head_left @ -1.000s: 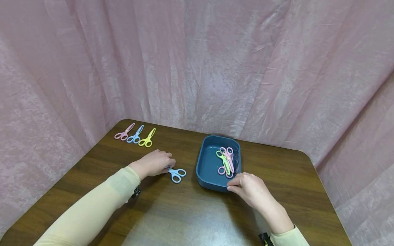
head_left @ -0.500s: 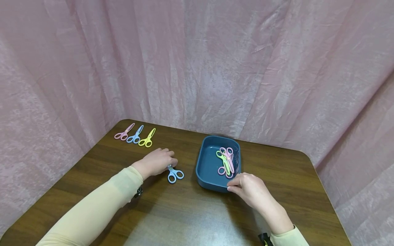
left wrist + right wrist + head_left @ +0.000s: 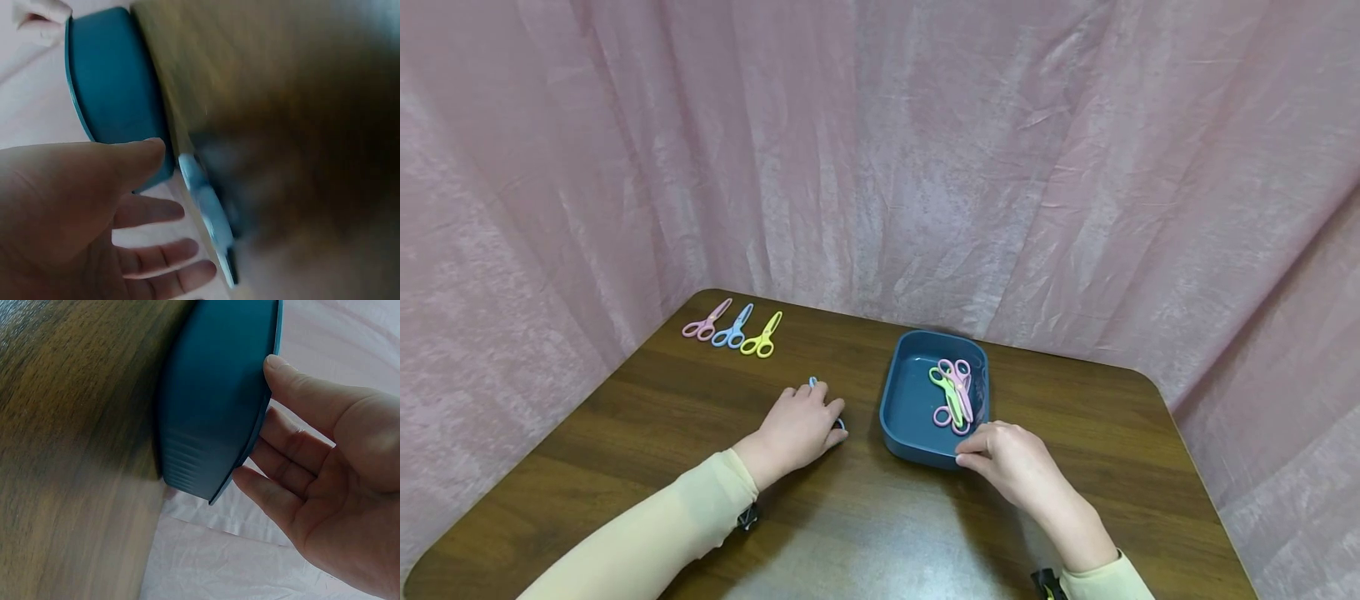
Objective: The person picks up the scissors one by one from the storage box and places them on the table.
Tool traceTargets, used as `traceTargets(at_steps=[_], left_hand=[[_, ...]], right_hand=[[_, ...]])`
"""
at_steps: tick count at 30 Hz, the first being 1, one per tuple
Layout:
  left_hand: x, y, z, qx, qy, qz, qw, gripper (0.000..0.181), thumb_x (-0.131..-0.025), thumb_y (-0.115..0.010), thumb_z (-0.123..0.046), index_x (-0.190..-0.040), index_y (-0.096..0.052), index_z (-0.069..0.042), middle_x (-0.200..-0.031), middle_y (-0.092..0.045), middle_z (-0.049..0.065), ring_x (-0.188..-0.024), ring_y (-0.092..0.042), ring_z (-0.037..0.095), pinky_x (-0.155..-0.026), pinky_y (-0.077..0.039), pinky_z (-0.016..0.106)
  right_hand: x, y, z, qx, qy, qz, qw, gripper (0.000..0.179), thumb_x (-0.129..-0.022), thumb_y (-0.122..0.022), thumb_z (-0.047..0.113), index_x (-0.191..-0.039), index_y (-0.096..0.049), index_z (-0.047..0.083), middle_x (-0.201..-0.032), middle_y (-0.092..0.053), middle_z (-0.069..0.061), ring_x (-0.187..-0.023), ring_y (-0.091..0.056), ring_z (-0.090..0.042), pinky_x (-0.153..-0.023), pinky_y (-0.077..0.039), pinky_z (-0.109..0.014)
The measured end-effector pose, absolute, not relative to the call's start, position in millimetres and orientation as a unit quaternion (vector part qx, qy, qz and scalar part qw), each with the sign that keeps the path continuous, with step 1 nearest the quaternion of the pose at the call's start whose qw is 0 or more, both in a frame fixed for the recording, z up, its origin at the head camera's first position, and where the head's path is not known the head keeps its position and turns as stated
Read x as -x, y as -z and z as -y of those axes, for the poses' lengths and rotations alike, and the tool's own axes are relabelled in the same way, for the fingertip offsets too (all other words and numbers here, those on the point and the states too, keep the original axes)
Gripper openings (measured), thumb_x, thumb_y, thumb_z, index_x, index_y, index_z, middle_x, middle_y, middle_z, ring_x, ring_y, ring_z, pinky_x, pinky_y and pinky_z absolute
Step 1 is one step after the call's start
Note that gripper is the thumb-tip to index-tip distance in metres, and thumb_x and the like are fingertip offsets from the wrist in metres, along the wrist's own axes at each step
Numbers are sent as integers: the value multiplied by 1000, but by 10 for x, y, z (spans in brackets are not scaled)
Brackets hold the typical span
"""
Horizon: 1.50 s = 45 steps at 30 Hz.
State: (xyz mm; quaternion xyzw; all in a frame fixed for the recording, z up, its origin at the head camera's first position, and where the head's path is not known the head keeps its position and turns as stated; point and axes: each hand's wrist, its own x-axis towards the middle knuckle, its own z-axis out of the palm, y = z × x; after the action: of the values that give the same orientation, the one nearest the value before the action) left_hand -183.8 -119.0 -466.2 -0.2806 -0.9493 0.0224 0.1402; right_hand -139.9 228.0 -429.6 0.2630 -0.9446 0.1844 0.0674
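Note:
My left hand (image 3: 792, 429) hovers low over a pair of light blue scissors, covering most of them in the head view. Only the tip (image 3: 812, 381) and a bit of handle (image 3: 839, 424) peek out. Seen from the left wrist, the scissors (image 3: 209, 209) lie on the table just beyond loosely spread fingers (image 3: 165, 256), none of them curled round it. With thumb and fingers, my right hand (image 3: 1011, 458) pinches the rim of a dark blue box (image 3: 910, 408) at its near right corner. Inside lie green scissors (image 3: 953, 406) and pink scissors (image 3: 961, 390), with more purplish handles (image 3: 942, 416) underneath.
At the far left of the wooden table (image 3: 850, 517), pink scissors (image 3: 707, 325), blue scissors (image 3: 733, 330) and yellow scissors (image 3: 762, 337) lie side by side in a slanted row. A pink curtain (image 3: 880, 167) hangs behind the table.
The blue scissors have turned so their handles point nearer to me. My left hand has let go of their blade end and shifted right and nearer, over the handles. My right hand stays put.

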Motion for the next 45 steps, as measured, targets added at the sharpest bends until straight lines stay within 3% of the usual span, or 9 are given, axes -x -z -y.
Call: traceTargets(at_steps=[5,11,19,24,34,45], left_hand=[[1676,4700,1143,250,-41,959,126,51,-96,-84,-53,-118,-76,-8,-109,-68,19,-92,-69,38,-77,-57,52],[1579,4729,1157,246,-57,958,134,59,-95,-84,-56,-124,-77,-6,-112,-68,19,-93,-69,36,-81,-56,51],[1547,4784,1200,261,-72,945,183,58,-90,-87,-58,-110,-74,-5,-91,-66,11,-80,-69,32,-82,-54,49],[1497,4787,1219,263,-66,942,197,58,-88,-88,-58,-109,-73,-5,-89,-66,9,-81,-68,31,-83,-52,52],[1392,4683,1235,250,-56,956,146,61,-94,-84,-56,-124,-75,-4,-107,-74,13,-98,-72,34,-97,-52,60],[1374,4701,1242,247,-52,958,136,63,-93,-85,-55,-126,-75,-2,-114,-74,16,-103,-73,36,-98,-52,62]], right_hand=[[1403,4298,-2279,-265,-184,944,66,7,-92,-90,18,-95,-89,24,-96,-81,11,-95,-77,-18,-81,-61,-42],[1407,4304,-2281,-266,-183,944,67,6,-92,-90,18,-95,-89,24,-96,-81,11,-95,-77,-18,-82,-61,-41],[1397,4295,-2283,-268,-184,944,62,6,-93,-90,20,-95,-89,25,-96,-81,12,-95,-77,-18,-82,-61,-41],[1402,4291,-2279,-269,-182,944,62,5,-93,-89,19,-96,-89,23,-96,-81,11,-95,-77,-18,-82,-61,-41],[1397,4272,-2277,-266,-180,945,56,5,-94,-89,19,-97,-89,22,-97,-81,10,-95,-77,-19,-82,-61,-42],[1399,4273,-2268,-256,-184,948,53,5,-93,-89,18,-97,-89,22,-97,-81,10,-96,-77,-19,-83,-61,-44]])
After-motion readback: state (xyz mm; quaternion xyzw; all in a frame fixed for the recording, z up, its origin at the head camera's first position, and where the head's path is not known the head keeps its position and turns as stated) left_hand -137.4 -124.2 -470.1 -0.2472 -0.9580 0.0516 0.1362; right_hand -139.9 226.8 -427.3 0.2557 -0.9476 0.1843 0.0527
